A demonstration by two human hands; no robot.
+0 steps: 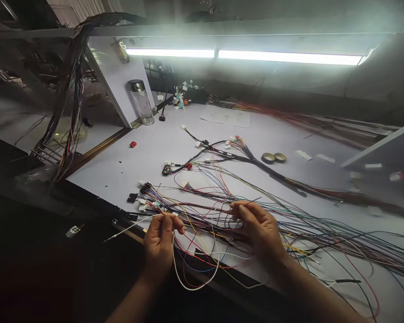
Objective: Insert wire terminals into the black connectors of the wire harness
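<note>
My left hand [160, 240] is closed in a pinch on several thin wires near the table's front edge. One of them, a white wire [131, 227], sticks out to the left with a bare metal tip, and its slack loops down below my hands. To the right, my right hand [262, 231] pinches a thin dark wire between thumb and fingertips; the exact hold is partly hidden. Beneath both hands lies a loose spread of coloured wires [202, 204], with black and white connectors [145, 187] at its left end.
A taped wire harness [272, 172] crosses the table behind. Two tape rolls [274, 157], a red connector [133, 144], a glass bottle [142, 103] and a paper sheet [225, 117] lie or stand around it. A dark wire bundle [65, 85] hangs at left. A tube lamp [289, 58] glows above.
</note>
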